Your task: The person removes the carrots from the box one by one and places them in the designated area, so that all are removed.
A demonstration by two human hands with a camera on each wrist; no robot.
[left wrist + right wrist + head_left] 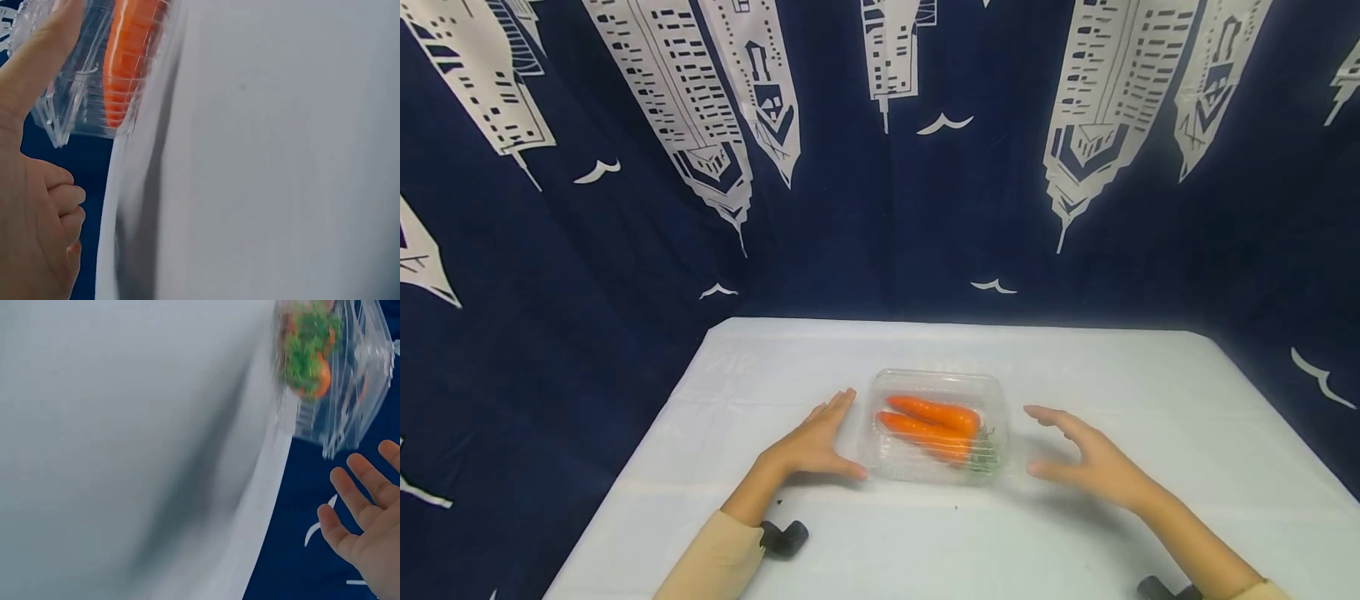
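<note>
A clear plastic clamshell box (936, 381) sits on the white table with its lid down. Through the plastic I see orange carrots (934, 412) lying side by side, their green tops (985, 454) toward the box's right end. My left hand (815, 442) is at the box's left side, fingers and thumb spread; whether it touches the box I cannot tell. In the left wrist view its thumb (40, 59) overlaps the plastic. Off the box's right side, with a gap between, my right hand (1093, 458) is held with fingers apart and nothing in it.
The white table (820, 350) stretches out around the box, with tiny dark specks near its front. Behind it hangs a dark blue cloth (887, 233) printed with white buildings and birds. Black wrist mounts (784, 540) sit at both wrists.
</note>
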